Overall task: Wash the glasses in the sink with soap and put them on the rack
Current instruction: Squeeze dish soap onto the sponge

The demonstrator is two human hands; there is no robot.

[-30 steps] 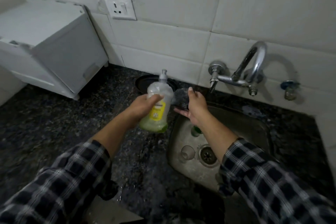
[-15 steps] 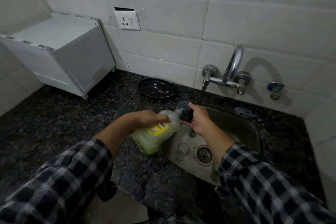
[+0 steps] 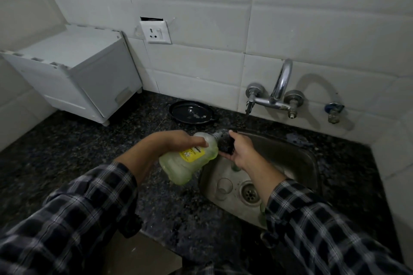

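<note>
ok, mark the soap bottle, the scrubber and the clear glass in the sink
soap bottle (image 3: 178, 168): head view, green body below label.
scrubber (image 3: 225, 145): head view, dark middle.
clear glass (image 3: 224, 189): head view, side wall.

You face dimly lit white-tiled walls (image 3: 201, 18) meeting in a corner, with a white switched socket (image 3: 155, 32) and a chrome tap (image 3: 283, 79) mounted above the dark speckled granite surface (image 3: 67, 152).
</note>
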